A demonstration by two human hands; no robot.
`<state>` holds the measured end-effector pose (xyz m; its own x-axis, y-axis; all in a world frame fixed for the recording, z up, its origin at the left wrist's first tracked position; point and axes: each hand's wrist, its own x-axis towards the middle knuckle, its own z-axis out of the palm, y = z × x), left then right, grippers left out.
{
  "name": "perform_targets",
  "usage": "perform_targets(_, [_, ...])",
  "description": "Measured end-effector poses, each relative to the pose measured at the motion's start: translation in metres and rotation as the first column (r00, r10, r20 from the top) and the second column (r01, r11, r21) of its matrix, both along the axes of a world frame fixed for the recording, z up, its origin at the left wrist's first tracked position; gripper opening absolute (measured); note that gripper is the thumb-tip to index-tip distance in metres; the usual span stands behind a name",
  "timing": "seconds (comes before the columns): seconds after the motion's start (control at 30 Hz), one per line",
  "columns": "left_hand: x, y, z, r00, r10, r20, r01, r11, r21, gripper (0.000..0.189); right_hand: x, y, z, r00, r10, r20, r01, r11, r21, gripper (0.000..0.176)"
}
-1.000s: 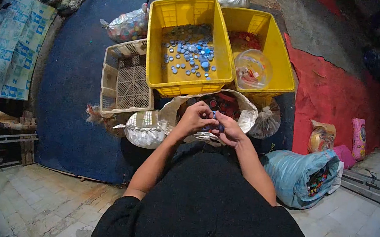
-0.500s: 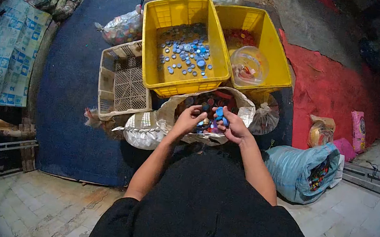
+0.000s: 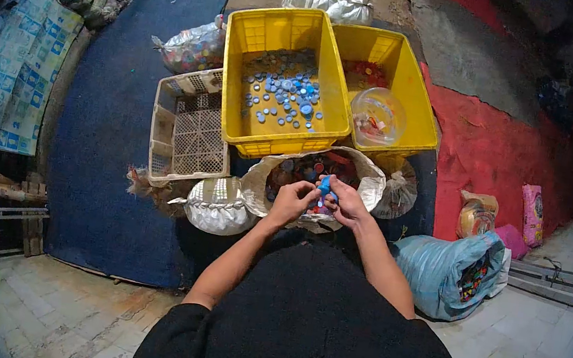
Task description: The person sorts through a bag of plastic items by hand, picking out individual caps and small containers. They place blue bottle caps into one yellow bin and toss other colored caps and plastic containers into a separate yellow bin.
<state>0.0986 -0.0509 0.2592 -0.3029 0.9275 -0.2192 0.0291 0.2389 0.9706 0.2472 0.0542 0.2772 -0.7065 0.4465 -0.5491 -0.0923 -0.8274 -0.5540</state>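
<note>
Both hands are over an open white woven sack (image 3: 370,190) filled with mixed bottle caps (image 3: 286,173). My right hand (image 3: 348,203) is closed around several blue bottle caps (image 3: 325,185), which show between thumb and fingers. Close beside it, my left hand (image 3: 292,202) has its fingertips pinched together near those caps. Whatever it may hold is hidden.
Beyond the sack stand a yellow crate (image 3: 284,143) of blue caps and another yellow crate (image 3: 422,110) with red caps and a clear round tub (image 3: 379,117). A white basket (image 3: 164,119) is left; a light-blue sack (image 3: 430,270) of caps lies right.
My left hand has moved right, from apart with its fingers spread to pinched close beside my right hand. The right hand keeps its blue caps. The view has shifted slightly.
</note>
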Motion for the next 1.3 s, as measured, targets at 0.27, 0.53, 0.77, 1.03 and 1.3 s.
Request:
perform_targets(0.27, [-0.036,0.013,-0.024,0.94,0.223,0.26,-0.208,0.975,-0.082,0.03,-0.024,0.005,-0.017,0.979,-0.153,0.134,0.151,0.988,0.03,0.034])
perform_targets(0.53, [-0.1,0.07,-0.01,0.913,0.307,0.267,-0.275,0.949,-0.153,0.035,-0.08,0.058,-0.014,0.941,-0.052,0.336,-0.051,0.955,0.291,0.044])
perform_targets(0.77, [-0.08,0.029,-0.018,0.88,0.3,0.369,-0.222,0.945,-0.239,0.033,-0.131,0.114,0.009,0.97,-0.134,0.204,0.044,0.919,0.392,0.09])
perform_targets(1.03, [-0.052,-0.018,-0.054,0.912,0.3,0.278,-0.208,0.925,-0.318,0.029,-0.029,0.064,-0.102,0.863,0.102,0.495,-0.211,0.962,0.171,0.038])
perform_targets(1.3, [-0.028,-0.026,-0.093,0.94,-0.12,-0.318,-0.001,0.935,-0.356,0.037,-0.021,0.017,-0.185,0.59,-0.01,0.807,-0.743,0.383,0.548,0.033])
